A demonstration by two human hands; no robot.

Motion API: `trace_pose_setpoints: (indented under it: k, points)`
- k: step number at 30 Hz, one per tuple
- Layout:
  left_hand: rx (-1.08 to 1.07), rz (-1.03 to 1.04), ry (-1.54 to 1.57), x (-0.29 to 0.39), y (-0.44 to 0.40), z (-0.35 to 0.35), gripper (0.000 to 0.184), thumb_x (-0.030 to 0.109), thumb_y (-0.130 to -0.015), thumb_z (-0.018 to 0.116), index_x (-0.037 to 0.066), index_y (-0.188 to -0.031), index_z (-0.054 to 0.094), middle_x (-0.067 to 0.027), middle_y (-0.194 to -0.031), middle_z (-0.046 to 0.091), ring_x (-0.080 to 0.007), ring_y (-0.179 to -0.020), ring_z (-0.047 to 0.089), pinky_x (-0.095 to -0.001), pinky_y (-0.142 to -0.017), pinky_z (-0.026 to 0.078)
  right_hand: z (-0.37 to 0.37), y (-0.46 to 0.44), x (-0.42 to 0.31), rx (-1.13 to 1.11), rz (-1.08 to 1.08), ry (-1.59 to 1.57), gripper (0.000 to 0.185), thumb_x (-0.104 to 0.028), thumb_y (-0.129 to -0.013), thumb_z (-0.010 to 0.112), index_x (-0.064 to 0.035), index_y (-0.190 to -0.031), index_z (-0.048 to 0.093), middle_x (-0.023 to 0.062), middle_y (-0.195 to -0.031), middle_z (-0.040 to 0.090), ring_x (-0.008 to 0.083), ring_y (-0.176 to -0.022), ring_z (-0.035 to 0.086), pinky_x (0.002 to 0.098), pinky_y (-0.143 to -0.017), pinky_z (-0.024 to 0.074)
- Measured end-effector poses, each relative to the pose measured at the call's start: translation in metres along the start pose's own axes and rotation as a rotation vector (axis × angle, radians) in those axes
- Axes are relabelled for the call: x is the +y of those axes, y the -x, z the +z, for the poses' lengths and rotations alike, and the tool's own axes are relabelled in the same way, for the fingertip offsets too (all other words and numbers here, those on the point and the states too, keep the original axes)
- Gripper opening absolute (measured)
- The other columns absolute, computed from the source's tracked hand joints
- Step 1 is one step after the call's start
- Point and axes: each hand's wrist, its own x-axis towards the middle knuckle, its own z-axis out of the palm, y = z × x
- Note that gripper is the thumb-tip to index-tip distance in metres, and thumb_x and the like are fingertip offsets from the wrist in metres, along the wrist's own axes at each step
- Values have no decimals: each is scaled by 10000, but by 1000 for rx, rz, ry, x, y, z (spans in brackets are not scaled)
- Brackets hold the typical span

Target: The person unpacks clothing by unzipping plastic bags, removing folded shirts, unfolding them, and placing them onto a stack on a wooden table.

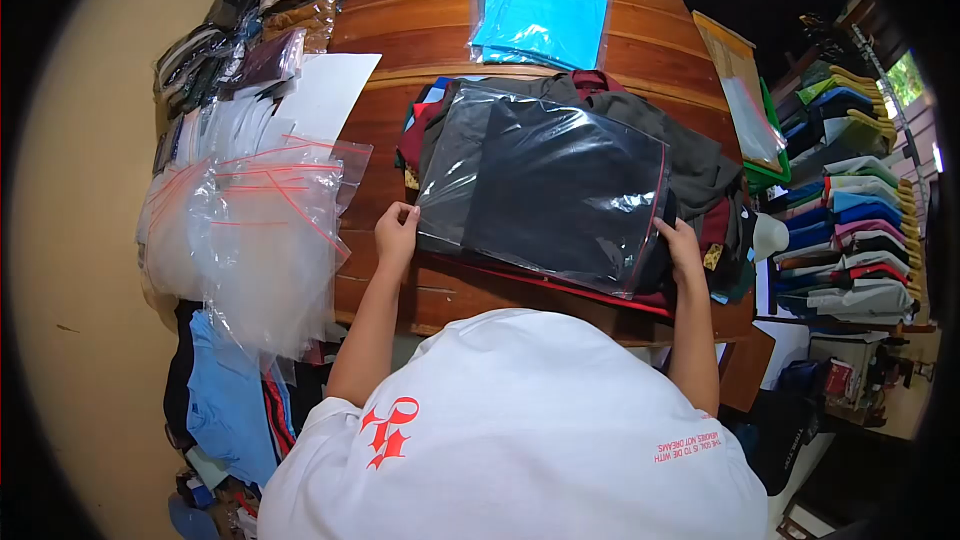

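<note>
A folded black garment lies inside a clear plastic bag, filling its right and middle part and poking out a little past the red-striped mouth at the right. My left hand pinches the bag's left edge near the lower corner. At the other end, my right hand is closed on the bag's mouth beside the garment; its fingertips are partly hidden. Beneath the bag is a pile of dark grey, maroon and other clothes.
Bright blue bagged garments lie at the back of the wooden table. To the left are a heap of clear bags with red strips and packed clothes. Shirts on hangers line a rack at the right.
</note>
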Motion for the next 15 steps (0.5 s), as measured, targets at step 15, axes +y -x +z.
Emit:
trace_pose_setpoints:
  k: [15]
  points:
    - [-354,-334,466,-6,-33,-11,188,212,-929,581,41,-850,586,26,-652,531,-65,-509,443,-217,-479,355,-20,-1,-26,14,5,188,272,-267,-854,675,-18,-963,657,21,-859,663,113,-725,609,237,-664,471]
